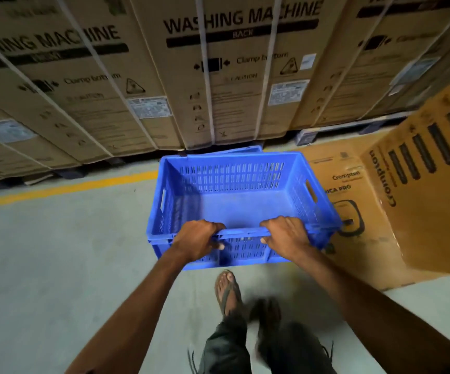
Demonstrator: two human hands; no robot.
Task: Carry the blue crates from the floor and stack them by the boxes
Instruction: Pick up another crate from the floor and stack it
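Note:
A blue perforated plastic crate (234,201) is held off the floor in the middle of the head view, empty inside. My left hand (198,238) grips its near rim on the left. My right hand (285,234) grips the same rim on the right, fingers curled over the edge. Just beyond the crate's far rim, the edge of another blue crate (241,150) shows low against the washing machine boxes (234,76); most of it is hidden.
Tall cardboard washing machine boxes on pallets line the back. An orange-brown Crompton box (396,201) stands close on the right of the crate. A yellow floor line (64,188) runs along the left. Grey concrete floor (56,265) lies to the left; my sandalled foot (227,291) is below.

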